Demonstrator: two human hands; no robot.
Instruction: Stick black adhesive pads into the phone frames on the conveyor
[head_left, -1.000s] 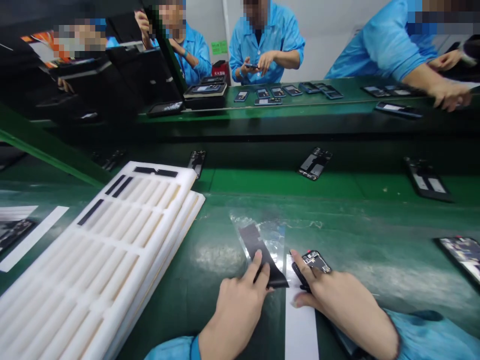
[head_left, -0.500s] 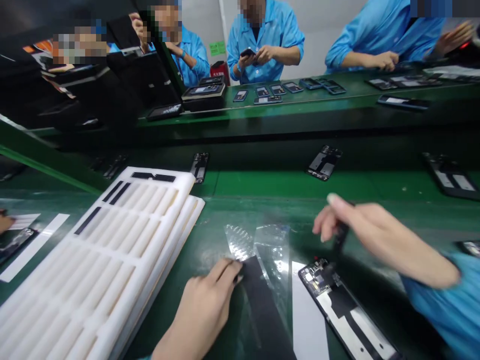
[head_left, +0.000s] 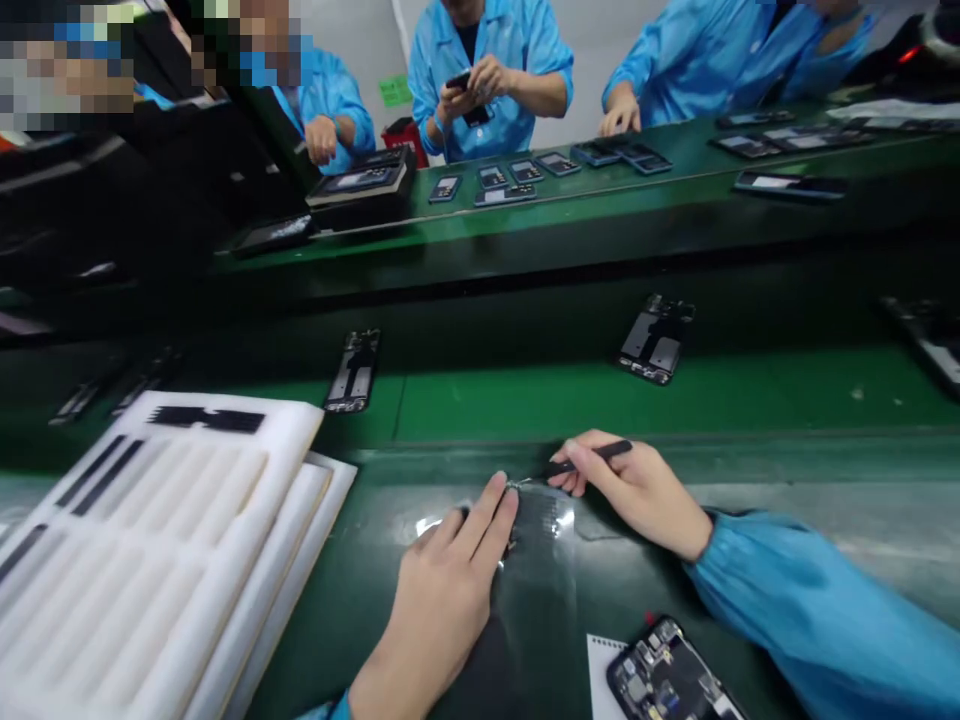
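My right hand (head_left: 630,490) is closed around black tweezers (head_left: 592,460), whose thin tip reaches left to my left fingertips. My left hand (head_left: 457,590) lies on the bench with its fingers stretched out, pressing on a clear plastic sheet (head_left: 551,570). Some small thing under those fingers is mostly hidden. A dark strip (head_left: 491,660) extends below my left hand. Near the bottom edge, an opened phone (head_left: 671,675) with bare circuitry lies partly over a white card (head_left: 600,670).
White slotted trays (head_left: 247,560) are stacked on the left, some slots holding black strips. Opened phones (head_left: 656,340) lie on the green conveyor belt (head_left: 480,400) ahead. Across it, co-workers in blue (head_left: 491,70) stand at a raised shelf (head_left: 442,225) bearing several phones.
My right hand has moved from above the opened phone, with the tweezers, up and left to my left hand. My left fingers have stretched forward over the sheet. The view has shifted.
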